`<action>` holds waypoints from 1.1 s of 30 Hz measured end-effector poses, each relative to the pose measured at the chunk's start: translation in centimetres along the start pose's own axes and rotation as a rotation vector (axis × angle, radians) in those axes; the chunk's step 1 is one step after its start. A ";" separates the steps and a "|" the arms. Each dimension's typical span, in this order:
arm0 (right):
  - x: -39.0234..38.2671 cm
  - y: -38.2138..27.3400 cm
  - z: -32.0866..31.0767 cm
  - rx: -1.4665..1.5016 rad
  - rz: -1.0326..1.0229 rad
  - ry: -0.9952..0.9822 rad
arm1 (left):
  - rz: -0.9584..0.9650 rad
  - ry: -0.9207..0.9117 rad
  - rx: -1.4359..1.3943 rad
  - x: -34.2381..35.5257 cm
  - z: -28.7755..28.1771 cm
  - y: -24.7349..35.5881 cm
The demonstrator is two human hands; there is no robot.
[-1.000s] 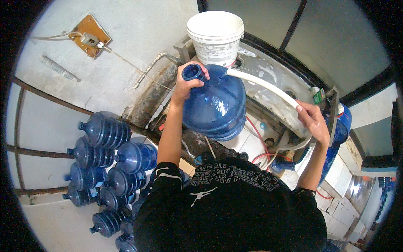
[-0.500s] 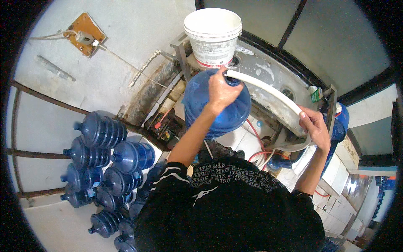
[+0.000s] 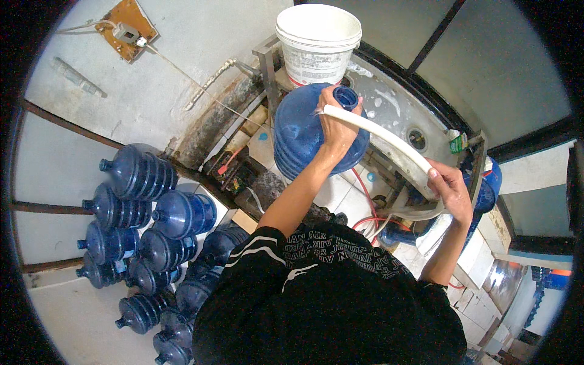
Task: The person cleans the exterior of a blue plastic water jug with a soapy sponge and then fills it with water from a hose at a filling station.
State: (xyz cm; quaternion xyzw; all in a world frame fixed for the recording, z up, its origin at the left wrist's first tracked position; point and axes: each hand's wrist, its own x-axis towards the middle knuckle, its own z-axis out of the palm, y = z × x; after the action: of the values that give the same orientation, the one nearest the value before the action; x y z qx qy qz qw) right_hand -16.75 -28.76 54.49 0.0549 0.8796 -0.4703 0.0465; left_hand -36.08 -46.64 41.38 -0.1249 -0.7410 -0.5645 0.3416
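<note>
A large blue water jug (image 3: 296,131) stands in front of me, its round mouth (image 3: 345,97) uncovered and leaning to the right. My left hand (image 3: 336,134) is wrapped round the jug's neck. In my right hand (image 3: 451,190) is a white hose (image 3: 389,139), gripped some way back from its end. The hose arches left across the back of my left hand. Its end is outside the mouth, over the jug's shoulder, where a little water seems to come out.
Behind the jug, a white bucket (image 3: 317,45) stands by a wet metal sink (image 3: 389,91). Several blue jugs (image 3: 143,173) are stacked at the left. A small dark machine (image 3: 231,173) and a red hose (image 3: 365,193) lie low nearby. A power socket (image 3: 126,33) hangs on the wall.
The hose end has left the jug's mouth and moved left over the jug's shoulder. The jug's mouth has tipped to the right, with my left hand still on its neck.
</note>
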 end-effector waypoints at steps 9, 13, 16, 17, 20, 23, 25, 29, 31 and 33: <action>0.8 -0.9 2.3 0.001 -0.011 0.009 | -0.059 0.015 -0.046 0.0 0.4 -0.4; 0.2 -0.4 2.3 0.073 -0.027 0.060 | -0.211 0.125 -0.155 2.5 -1.6 -2.1; -0.7 0.9 1.7 0.119 -0.019 0.113 | -0.232 0.251 -0.130 5.0 -4.0 -3.4; -0.8 1.3 1.5 0.121 -0.015 0.137 | -0.300 0.277 -0.084 6.1 -4.6 -4.7; -1.3 2.0 1.1 0.119 0.008 0.188 | -0.413 0.368 -0.151 7.8 -7.4 -8.5; -1.6 2.3 0.7 0.108 0.007 0.208 | -0.572 0.351 -0.539 9.0 -11.1 -8.0; -1.3 3.0 0.4 0.091 -0.011 0.217 | -0.608 0.377 -0.607 9.6 -13.1 -8.7; -0.4 3.0 0.1 0.101 -0.052 0.282 | -0.681 0.413 -0.903 9.8 -16.4 -9.2; 0.3 2.6 -0.1 0.055 -0.074 0.299 | -0.659 0.385 -0.976 9.3 -18.3 -9.6; 1.0 2.5 -0.5 -0.002 -0.071 0.327 | -0.667 0.413 -0.998 9.1 -19.5 -8.5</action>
State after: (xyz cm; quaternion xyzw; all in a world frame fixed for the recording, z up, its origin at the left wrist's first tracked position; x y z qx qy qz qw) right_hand -17.40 -26.89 52.56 0.0996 0.8773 -0.4555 -0.1136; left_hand -40.46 -69.22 43.42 0.0798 -0.3067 -0.9305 0.1839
